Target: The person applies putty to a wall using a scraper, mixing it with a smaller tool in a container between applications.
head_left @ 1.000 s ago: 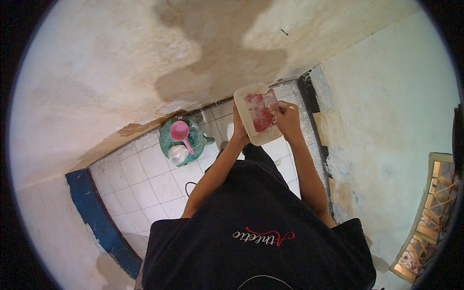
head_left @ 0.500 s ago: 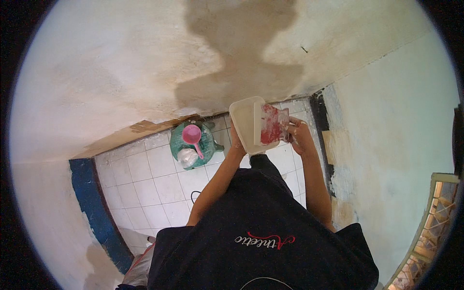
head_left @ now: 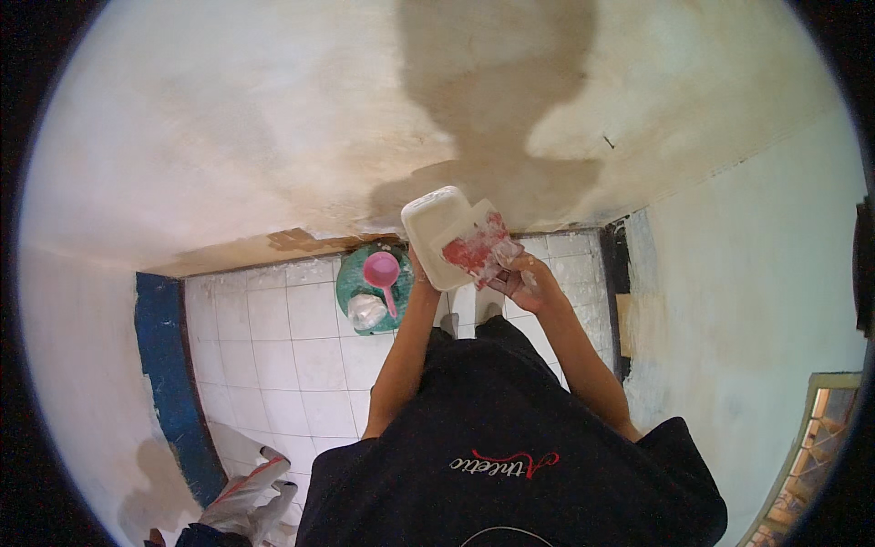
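My left hand (head_left: pixel 419 268) grips a cream plastic tub (head_left: pixel 428 217) from its left side, tilting it in front of the wall. In my right hand (head_left: pixel 532 284) is a red putty spreader (head_left: pixel 476 248) with a pale blade edge, smeared with white putty. Its blade lies over the tub's right part, hiding some of the inside. I cannot make out how much the tub holds. The fingers of my right hand are bent around the spreader's near end and carry white smears.
A green round stool (head_left: pixel 349 296) bears a pink dipper (head_left: pixel 381 266) and a white plastic bag (head_left: pixel 367 312). The stained wall (head_left: pixel 301 118) rises ahead, with a nail (head_left: pixel 609 143) in it. Another person's legs (head_left: pixel 241 501) show at lower left. A grilled window (head_left: pixel 811 465) is at right.
The tub and spreader have shifted left in view, and the spreader has turned to slant across the tub. My right hand came closer to the tub. More of the other person's legs shows.
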A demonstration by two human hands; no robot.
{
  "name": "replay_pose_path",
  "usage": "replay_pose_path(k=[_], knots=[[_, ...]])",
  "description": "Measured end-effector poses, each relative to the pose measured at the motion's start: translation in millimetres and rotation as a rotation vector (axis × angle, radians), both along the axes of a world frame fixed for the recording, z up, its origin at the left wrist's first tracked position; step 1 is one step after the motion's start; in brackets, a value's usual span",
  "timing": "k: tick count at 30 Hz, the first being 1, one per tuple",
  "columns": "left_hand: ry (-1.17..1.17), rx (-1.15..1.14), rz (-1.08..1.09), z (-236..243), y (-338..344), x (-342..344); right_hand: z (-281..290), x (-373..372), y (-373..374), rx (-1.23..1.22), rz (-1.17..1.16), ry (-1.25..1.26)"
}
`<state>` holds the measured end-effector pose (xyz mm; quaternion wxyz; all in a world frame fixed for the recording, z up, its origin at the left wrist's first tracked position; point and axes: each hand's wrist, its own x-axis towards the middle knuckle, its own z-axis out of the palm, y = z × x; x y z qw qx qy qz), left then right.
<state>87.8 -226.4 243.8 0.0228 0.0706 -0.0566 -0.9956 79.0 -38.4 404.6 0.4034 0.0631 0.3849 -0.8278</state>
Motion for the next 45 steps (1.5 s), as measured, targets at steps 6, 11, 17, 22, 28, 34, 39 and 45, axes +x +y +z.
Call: replay_pose_path(k=[6,11,17,22,28,34,39,45], knots=[[0.008,-0.007,0.167,-50,-45,24,7,-40,-58,-0.215,-0.022,-0.031],[-0.037,-0.094,0.272,-33,-63,63,-4,-99,-117,0.284,0.124,1.242],[-0.076,-0.146,0.37,-24,-59,108,20,-174,-164,0.253,-0.04,0.893],[-0.098,-0.195,0.453,-10,-58,146,98,-181,-175,-0.109,-0.217,0.126],[-0.292,-0.431,0.563,-33,-61,192,166,-142,-144,-0.22,-0.27,0.173],[-0.083,-0.071,0.571,-58,-80,226,105,-115,-125,-0.209,-0.106,0.405],[-0.324,-0.29,0.661,-42,-92,233,23,-110,-160,-0.139,-0.371,-0.013],[-0.291,-0.403,0.619,-24,-91,210,-63,-220,-148,0.107,-0.269,0.603]])
